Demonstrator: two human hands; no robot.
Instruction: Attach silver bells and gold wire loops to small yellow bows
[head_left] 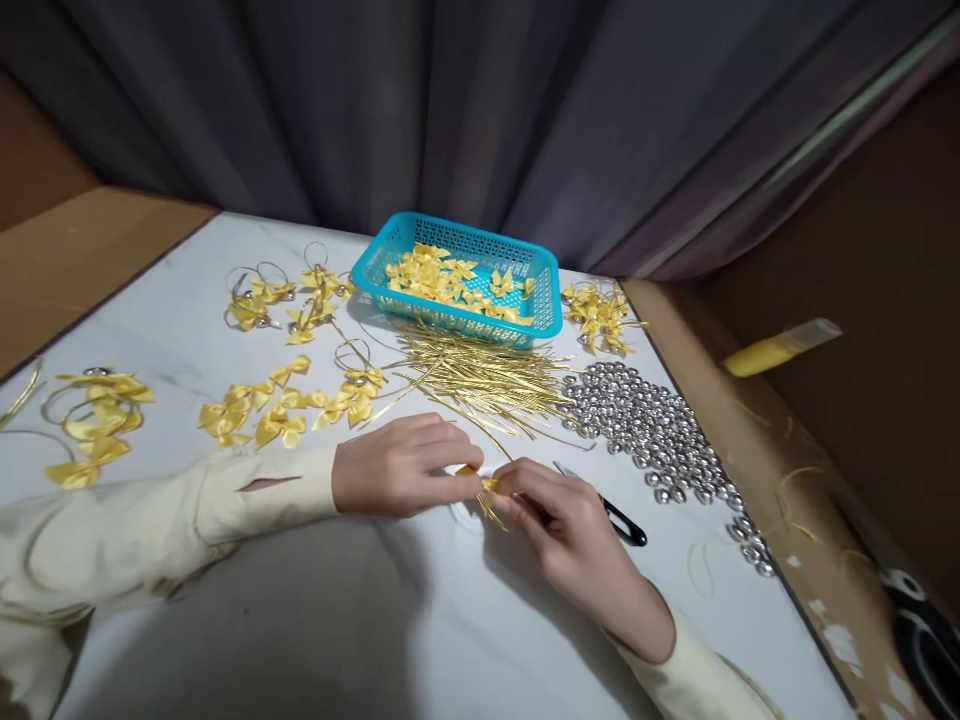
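Observation:
My left hand [416, 465] and my right hand [559, 515] meet over the near middle of the white table [315, 610]. Between their fingertips is a small yellow ribbon bow [487, 485], pinched from both sides and mostly covered. Thin gold strands stick out below it, and one gold strand runs up and away from the right fingers. Under the fingers lies something round and whitish that I cannot make out. A black-handled tool [624, 524] rests beside my right hand, its metal end partly hidden by it.
Behind the hands lies a heap of gold strands [487, 375], with a blue basket [551, 300] of yellow bows beyond. Silvery beads [645, 415] spread at the right. Yellow bows [281, 405] lie left, some with wire loops. Black-handled scissors [926, 640] are at the lower right.

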